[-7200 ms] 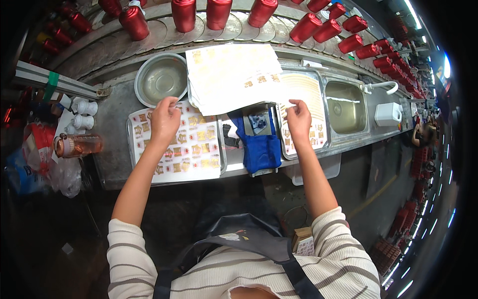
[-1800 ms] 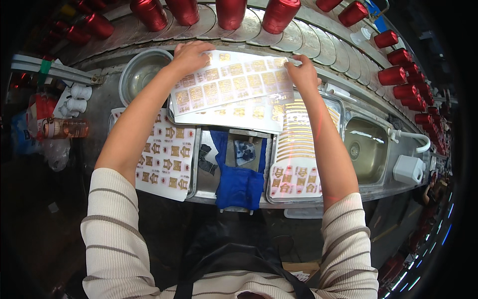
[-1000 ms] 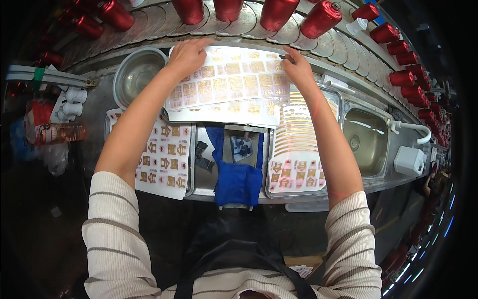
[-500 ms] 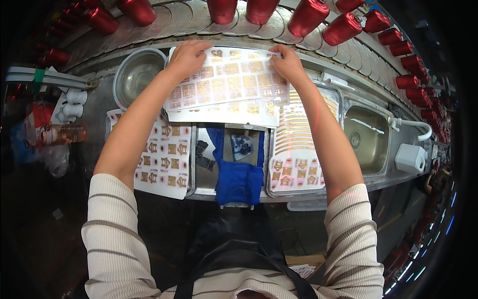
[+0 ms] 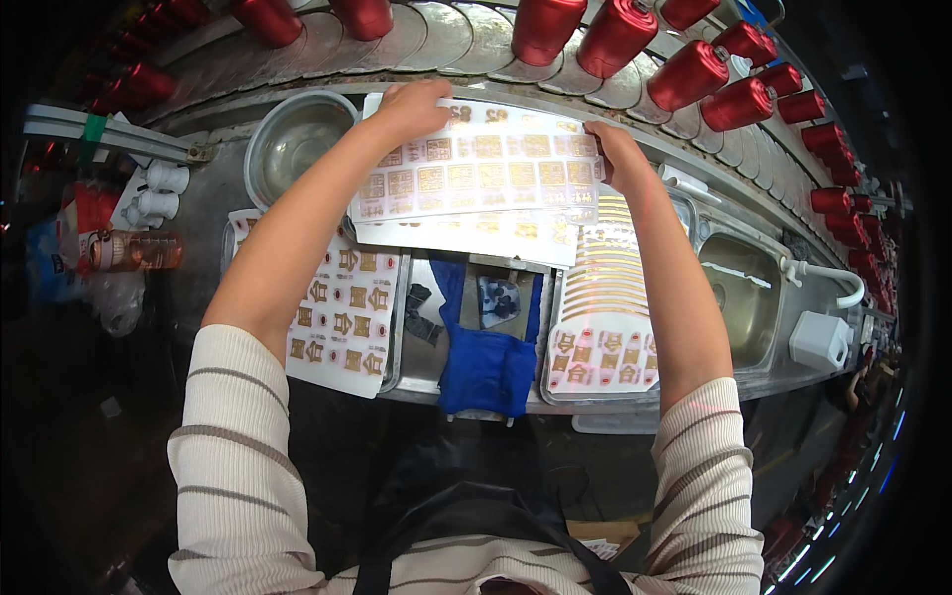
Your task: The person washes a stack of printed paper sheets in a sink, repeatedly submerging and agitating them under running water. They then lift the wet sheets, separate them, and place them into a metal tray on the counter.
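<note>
A white decal sheet (image 5: 476, 177) with rows of gold lettering lies across the far middle of the work counter. Its upper left edge is gripped by my left hand (image 5: 409, 111), fingers curled over it. At the upper right corner my right hand (image 5: 617, 157) pinches the same sheet, thumb and fingertips partly hidden. Beneath it, slightly askew, another white sheet (image 5: 540, 252) shows along the lower side. Below my left forearm sits a stack of sheets with brown-gold characters (image 5: 342, 322). Near my right forearm, a tray holds sheets with curved gold strips (image 5: 607, 273) and smaller gold characters (image 5: 605, 359).
A round metal basin (image 5: 297, 149) stands at the far left. Blue cloth (image 5: 486, 372) drapes between the trays. At right are a sink (image 5: 739, 288), a faucet (image 5: 833, 278) and a white jug (image 5: 821, 340). Beyond, a conveyor (image 5: 436, 40) carries red bottles (image 5: 687, 74).
The view has shifted slightly, with the scene moving right. My right hand has come down a little along the sheet's right corner. Red bottles on the conveyor have changed places.
</note>
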A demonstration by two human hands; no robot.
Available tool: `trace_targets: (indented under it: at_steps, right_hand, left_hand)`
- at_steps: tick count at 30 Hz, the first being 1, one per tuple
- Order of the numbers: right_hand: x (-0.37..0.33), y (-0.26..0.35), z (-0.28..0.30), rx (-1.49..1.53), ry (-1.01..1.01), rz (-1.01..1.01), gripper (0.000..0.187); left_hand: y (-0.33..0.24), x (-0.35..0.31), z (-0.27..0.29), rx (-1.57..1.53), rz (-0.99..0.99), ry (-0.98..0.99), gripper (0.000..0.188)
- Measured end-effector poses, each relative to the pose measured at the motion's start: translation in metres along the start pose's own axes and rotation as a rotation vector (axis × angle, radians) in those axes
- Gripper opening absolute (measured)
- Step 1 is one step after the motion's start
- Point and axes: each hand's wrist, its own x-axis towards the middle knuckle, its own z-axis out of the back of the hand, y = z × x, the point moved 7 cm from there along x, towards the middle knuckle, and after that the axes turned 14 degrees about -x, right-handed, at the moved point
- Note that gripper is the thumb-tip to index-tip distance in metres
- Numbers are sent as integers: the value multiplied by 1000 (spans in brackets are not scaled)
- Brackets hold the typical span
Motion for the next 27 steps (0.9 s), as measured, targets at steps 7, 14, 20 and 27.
trace_targets:
  at_steps: [7,14,20,27]
  right_hand:
    - [14,-19,-11,437,99,-95,32]
    - [15,1,-6,437,18,8,25]
    - [5,-4,-19,447,249,3,39]
    - [5,1,-21,516,237,17,62]
  left_hand:
    - [2,9,-7,68,87,156,36]
    - [6,10,-6,8,105,130,37]
    - [14,14,-11,2,26,102,35]
    - [17,16,-11,-65,42,114,33]
